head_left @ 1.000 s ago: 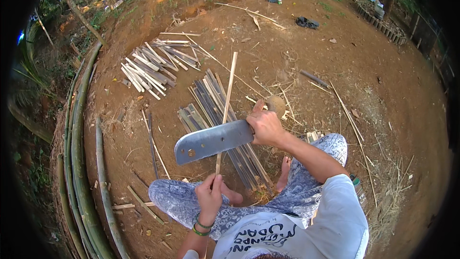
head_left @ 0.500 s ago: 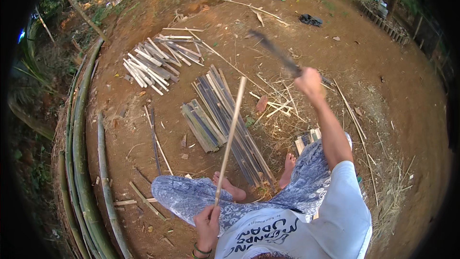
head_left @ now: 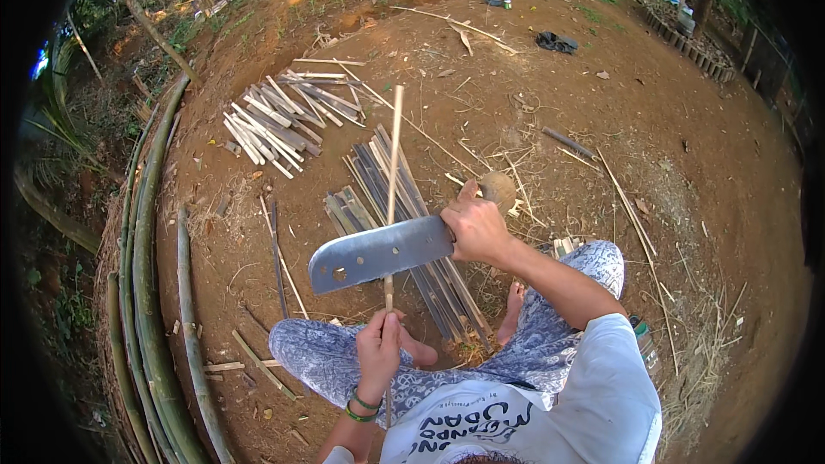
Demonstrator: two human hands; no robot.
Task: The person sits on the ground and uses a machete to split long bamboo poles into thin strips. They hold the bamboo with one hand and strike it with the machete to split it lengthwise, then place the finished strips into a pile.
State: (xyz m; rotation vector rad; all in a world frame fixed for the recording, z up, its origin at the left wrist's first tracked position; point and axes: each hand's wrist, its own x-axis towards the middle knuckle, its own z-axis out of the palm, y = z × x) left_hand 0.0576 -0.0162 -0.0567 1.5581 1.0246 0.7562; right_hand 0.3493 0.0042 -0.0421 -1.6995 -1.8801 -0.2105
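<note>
My left hand (head_left: 379,345) is closed around a thin pale bamboo strip (head_left: 394,159), which stands up away from me, its lower end running past the hand toward my shirt. In my right hand (head_left: 478,225) is the handle of a cleaver (head_left: 378,251) with a broad grey blade that has several holes in it. The blade lies across the strip just above my left hand; whether it touches the strip I cannot tell. Beside my right fingers shows a round tan knob (head_left: 498,191), perhaps the handle's end. Beneath the blade lies a stack of dark bamboo strips (head_left: 447,292).
Cut bamboo pieces (head_left: 275,120) are heaped at the far left, near a short bundle (head_left: 348,211). Long green bamboo poles (head_left: 153,292) lie along the left. Shavings and thin sticks (head_left: 632,206) litter the ground at right. Farther off lies a black cloth-like thing (head_left: 557,42).
The cleaver has come down and left from its raised place at the upper right, and now crosses the strip. My left hand has risen slightly, with the strip more upright.
</note>
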